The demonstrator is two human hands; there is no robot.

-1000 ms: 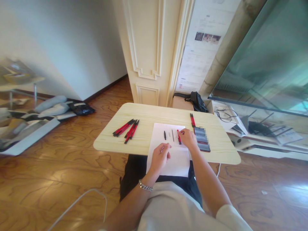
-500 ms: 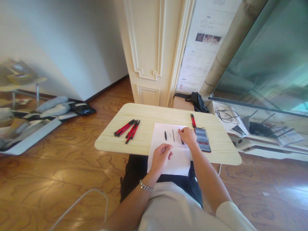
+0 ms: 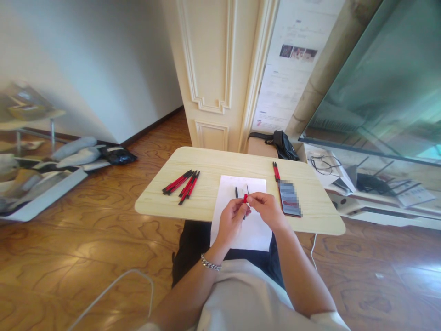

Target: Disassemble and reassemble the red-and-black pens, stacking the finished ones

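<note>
Over the white sheet of paper [image 3: 255,234], my left hand [image 3: 231,220] and my right hand [image 3: 267,208] meet, both closed on a red and black pen barrel [image 3: 245,198]. Its red part shows between the fingertips, and a dark end points down below them; the rest is hidden by fingers. Just beyond my hands on the paper lie a black pen part [image 3: 236,192], a thin dark refill [image 3: 247,189] and a small pale piece [image 3: 242,191], perhaps a spring. My left wrist wears a chain bracelet.
Several red and black pens [image 3: 188,187] lie in a bunch on the left of the wooden table [image 3: 206,158]. At the right are a phone [image 3: 290,200] and more red pens [image 3: 276,171] just beyond it. A black bag [image 3: 284,145] sits behind the table.
My right hand has lifted the red and black pen barrel from the paper's right side and brought it left. My left hand has closed on it too.
</note>
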